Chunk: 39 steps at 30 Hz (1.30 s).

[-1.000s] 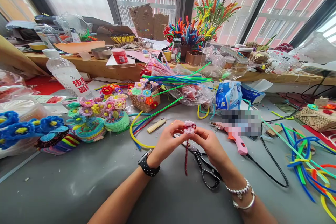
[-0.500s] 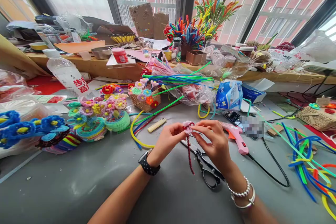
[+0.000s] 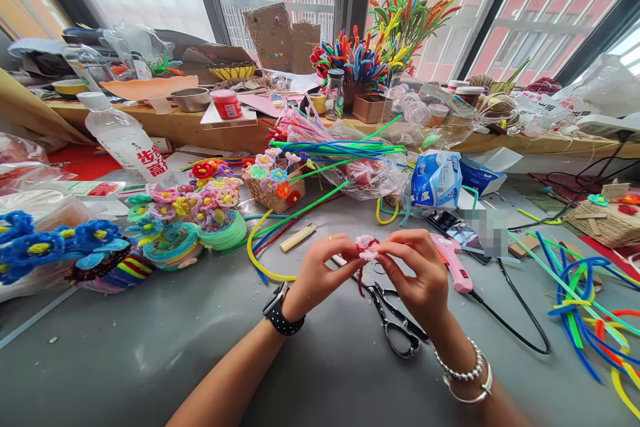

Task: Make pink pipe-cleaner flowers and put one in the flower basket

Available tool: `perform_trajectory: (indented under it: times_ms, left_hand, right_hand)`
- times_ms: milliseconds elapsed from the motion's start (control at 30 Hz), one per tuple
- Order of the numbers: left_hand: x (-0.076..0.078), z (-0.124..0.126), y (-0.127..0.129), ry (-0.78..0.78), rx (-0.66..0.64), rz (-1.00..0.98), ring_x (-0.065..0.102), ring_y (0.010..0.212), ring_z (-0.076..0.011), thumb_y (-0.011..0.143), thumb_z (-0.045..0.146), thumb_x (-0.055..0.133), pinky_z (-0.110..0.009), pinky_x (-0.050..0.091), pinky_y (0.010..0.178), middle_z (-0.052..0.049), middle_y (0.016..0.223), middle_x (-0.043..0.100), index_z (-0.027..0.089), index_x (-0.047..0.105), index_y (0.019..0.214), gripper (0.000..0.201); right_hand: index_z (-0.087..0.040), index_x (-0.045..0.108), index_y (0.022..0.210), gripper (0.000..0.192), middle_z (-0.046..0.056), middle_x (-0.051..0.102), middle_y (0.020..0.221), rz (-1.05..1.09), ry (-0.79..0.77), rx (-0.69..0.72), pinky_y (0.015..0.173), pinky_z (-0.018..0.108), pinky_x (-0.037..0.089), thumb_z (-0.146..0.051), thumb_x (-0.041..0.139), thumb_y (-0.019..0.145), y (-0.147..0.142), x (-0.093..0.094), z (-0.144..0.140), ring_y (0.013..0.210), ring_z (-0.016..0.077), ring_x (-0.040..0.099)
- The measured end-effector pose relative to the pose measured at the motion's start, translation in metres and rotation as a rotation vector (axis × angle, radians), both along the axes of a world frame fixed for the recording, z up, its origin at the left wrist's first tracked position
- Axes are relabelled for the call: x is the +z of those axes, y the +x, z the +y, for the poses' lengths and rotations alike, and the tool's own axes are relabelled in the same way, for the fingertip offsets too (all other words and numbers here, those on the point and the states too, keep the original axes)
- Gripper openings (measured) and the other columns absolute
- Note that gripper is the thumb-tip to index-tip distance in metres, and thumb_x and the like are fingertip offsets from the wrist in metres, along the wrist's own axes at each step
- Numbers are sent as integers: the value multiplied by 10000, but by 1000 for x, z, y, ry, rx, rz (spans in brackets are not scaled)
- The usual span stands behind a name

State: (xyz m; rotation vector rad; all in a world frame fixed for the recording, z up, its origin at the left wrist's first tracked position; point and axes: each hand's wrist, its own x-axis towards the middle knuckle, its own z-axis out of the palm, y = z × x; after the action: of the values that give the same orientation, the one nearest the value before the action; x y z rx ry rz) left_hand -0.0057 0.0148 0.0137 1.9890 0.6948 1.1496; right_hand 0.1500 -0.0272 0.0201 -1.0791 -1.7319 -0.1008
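while the left hand (image 3: 320, 273) pinches the pink flower (image 3: 367, 248), the right hand (image 3: 417, 273) keeps its grip clenched on it.

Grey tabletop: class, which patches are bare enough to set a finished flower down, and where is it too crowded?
The grey tabletop is bare in front of the coiled flower mats, left of the left hand, and between the scissors and the loose pipe cleaners beyond the black cable. Crowded: everything behind the right hand.

Fuzzy flower (image 3: 367, 248), matt grey table (image 3: 150, 353)
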Motion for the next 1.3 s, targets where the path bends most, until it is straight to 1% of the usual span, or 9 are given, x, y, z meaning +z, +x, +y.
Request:
perform_trajectory:
  times_ms: [233,333,500,633,800,900,1033,1167,1300]
  left_hand:
    - [-6,-4,0,344,127,1,554,614,-107,734,149,553,-210,442,583,-30,670,612,167,615,742,65]
    - [-8,-5,0,422,182,1,565,619,-103,747,133,527,-204,451,585,-28,694,627,185,620,773,109]
    - [-8,-2,0,397,233,-17,572,675,-110,737,117,537,-208,452,629,-24,728,625,188,613,817,131]
    - [-9,1,0,351,263,-9,557,681,-111,731,99,540,-213,438,637,-24,733,615,176,610,813,132]
    - [-7,3,-2,293,245,-13,538,690,-122,743,88,508,-232,430,639,-40,740,594,161,609,799,136]
    - [-5,3,-3,258,172,-2,513,644,-113,747,96,500,-223,421,592,-38,709,570,151,608,765,122]
    - [-6,3,-2,234,61,46,486,620,-110,754,119,503,-224,413,562,-39,696,565,154,614,791,122]
    - [-8,1,1,259,65,74,488,650,-114,764,139,509,-231,418,586,-35,702,565,169,623,830,136]
    - [-7,-4,2,236,150,35,480,673,-91,766,152,518,-194,423,558,-41,858,531,202,551,1034,275]
  right_hand:
    - [-220,623,817,123,31,538,754,25,24,35,635,323,452,-138,563,748,0,4,-3,707,157,524]
    - [-236,623,838,144,32,559,758,-3,66,14,633,327,458,-141,562,748,-2,4,-4,710,162,539]
    - [-254,565,947,249,36,596,825,-35,107,-6,661,341,466,-126,571,733,-6,1,-4,767,175,556]
    - [-233,526,961,256,48,596,885,4,42,-18,646,330,461,-146,581,727,-4,-1,-1,776,173,543]
    - [-202,561,883,133,46,582,856,174,-172,35,600,294,443,-267,538,769,-1,1,0,724,155,530]
    - [-200,579,836,147,26,584,793,304,-332,111,605,271,443,-283,458,815,-1,2,-1,714,140,536]
    - [-188,579,789,130,11,580,734,404,-460,196,563,245,445,-290,498,791,-3,4,-1,662,126,541]
    - [-176,579,725,84,5,572,680,412,-472,185,557,248,454,-254,560,751,-5,4,0,628,124,540]
    - [-189,577,753,39,3,583,704,455,-407,105,574,243,467,-220,554,758,-7,0,0,651,121,556]
